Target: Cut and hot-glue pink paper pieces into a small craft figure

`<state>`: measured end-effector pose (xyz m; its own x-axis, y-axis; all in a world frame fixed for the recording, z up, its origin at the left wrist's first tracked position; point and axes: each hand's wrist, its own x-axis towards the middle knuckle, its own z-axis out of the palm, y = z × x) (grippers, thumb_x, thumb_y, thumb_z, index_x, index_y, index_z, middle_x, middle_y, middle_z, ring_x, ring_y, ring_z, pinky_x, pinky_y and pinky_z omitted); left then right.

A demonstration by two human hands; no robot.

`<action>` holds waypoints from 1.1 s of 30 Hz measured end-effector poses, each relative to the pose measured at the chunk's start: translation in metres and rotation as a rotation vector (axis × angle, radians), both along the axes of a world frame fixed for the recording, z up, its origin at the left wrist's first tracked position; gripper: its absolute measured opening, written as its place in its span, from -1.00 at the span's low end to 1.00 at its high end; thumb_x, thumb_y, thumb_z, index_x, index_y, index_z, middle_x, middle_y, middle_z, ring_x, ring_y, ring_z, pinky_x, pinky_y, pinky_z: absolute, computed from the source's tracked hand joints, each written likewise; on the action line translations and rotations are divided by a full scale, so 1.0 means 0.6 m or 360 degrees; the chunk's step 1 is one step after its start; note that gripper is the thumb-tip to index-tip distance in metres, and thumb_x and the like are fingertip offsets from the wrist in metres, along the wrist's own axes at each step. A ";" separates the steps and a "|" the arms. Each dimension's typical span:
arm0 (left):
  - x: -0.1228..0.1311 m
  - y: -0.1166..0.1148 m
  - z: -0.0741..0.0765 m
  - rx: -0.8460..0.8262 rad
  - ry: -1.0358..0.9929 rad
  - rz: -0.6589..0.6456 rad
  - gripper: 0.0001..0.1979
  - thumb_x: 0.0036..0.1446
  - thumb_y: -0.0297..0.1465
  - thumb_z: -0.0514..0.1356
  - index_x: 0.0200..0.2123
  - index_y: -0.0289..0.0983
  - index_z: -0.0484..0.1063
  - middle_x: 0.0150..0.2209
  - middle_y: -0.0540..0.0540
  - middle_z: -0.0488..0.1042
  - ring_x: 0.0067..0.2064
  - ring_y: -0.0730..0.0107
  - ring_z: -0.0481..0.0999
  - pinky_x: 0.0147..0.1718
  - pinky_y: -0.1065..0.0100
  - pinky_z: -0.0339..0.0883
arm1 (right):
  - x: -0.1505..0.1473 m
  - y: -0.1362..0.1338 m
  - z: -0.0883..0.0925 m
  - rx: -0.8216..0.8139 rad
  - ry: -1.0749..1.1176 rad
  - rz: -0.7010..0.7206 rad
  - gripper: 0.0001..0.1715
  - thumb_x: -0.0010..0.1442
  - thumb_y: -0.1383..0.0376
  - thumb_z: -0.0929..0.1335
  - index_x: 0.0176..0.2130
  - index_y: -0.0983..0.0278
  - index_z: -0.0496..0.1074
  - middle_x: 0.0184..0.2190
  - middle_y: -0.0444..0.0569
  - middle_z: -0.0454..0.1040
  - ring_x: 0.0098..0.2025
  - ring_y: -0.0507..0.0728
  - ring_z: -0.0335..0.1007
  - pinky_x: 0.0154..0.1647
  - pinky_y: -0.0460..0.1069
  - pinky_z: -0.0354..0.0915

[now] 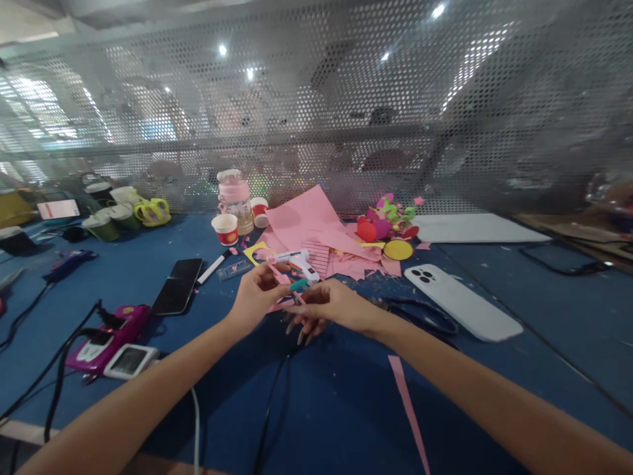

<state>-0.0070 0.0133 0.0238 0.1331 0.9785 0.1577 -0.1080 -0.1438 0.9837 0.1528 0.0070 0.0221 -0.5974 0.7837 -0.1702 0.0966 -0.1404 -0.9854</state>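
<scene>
Over the middle of the blue table, my left hand (pixel 254 297) pinches a pink paper strip (pixel 278 273) between thumb and fingers. My right hand (pixel 332 307) is closed close beside it, its thumb and forefinger on the pink paper's lower end. A small teal piece (pixel 298 285) shows between the two hands; whether it is held or lies behind them I cannot tell. Just beyond my fingers lies a white glue gun (pixel 307 265), partly covered by the left hand. Pink paper sheets (pixel 311 214) and a lined pink piece (pixel 316 256) are heaped behind it.
Dark-handled scissors (pixel 425 315) and a white phone (pixel 462 302) lie right. A black phone (pixel 178 285), marker (pixel 213 266) and magenta power strip (pixel 111 340) are left. Paper cups (pixel 225 229), a jar (pixel 236 201) and colourful cutouts (pixel 386 221) stand behind. A pink strip (pixel 408 409) lies in front.
</scene>
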 end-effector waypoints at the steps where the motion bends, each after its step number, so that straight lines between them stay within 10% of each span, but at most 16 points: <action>1: 0.000 0.000 0.000 0.0001 -0.0004 0.0003 -0.68 -0.35 -0.44 0.37 -0.42 -0.32 0.41 -0.58 0.03 0.49 -0.55 0.50 0.46 -0.58 0.50 0.34 | 0.001 0.001 0.000 -0.0010 0.0012 0.0019 -0.56 -0.18 0.05 0.43 -0.39 0.36 0.50 -0.47 -0.01 0.54 -0.56 -0.01 0.43 -0.56 -0.15 0.33; 33: 0.002 -0.004 0.000 -0.0126 -0.0109 -0.0178 -0.66 -0.32 -0.44 0.36 -0.37 -0.34 0.41 -0.40 -0.06 0.52 -0.48 0.46 0.48 -0.55 0.49 0.34 | -0.013 -0.008 -0.005 -0.0047 0.0121 -0.0212 -0.59 -0.23 0.11 0.46 -0.46 0.39 0.47 -0.57 -0.06 0.50 -0.70 -0.04 0.36 -0.64 -0.14 0.32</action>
<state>-0.0057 0.0108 0.0240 0.2336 0.9678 0.0933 -0.1861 -0.0497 0.9813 0.1453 0.0023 0.0189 -0.5005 0.8522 -0.1528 0.0005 -0.1762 -0.9844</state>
